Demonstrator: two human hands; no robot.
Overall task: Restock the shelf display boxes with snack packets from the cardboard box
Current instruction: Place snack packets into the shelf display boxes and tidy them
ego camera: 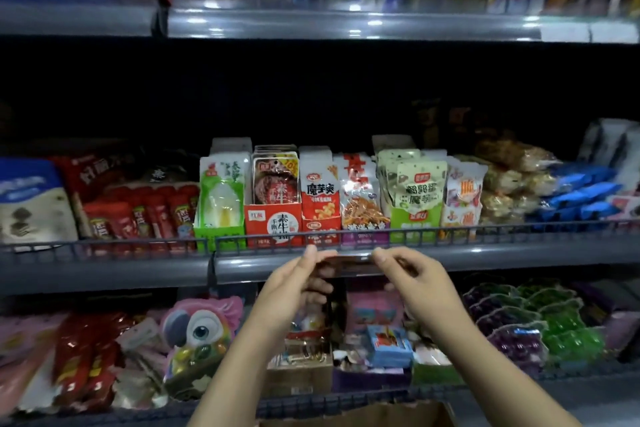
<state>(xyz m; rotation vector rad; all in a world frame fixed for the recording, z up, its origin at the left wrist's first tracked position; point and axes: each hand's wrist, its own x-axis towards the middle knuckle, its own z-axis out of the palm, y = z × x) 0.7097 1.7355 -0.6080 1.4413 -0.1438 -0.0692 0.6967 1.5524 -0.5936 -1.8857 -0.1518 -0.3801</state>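
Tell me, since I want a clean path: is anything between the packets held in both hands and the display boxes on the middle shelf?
Yes: the wire rail along the shelf front runs just above the packets held by the left hand and right hand, in front of the display boxes.

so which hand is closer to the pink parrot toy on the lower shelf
Left. The left hand is just up and right of the pink parrot toy; the right hand is farther right, past the held packet.

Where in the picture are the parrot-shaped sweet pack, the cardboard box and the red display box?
parrot-shaped sweet pack (204,328): head view, on its eye.
cardboard box (360,414): head view, on its top flap.
red display box (273,222): head view, on its front panel.
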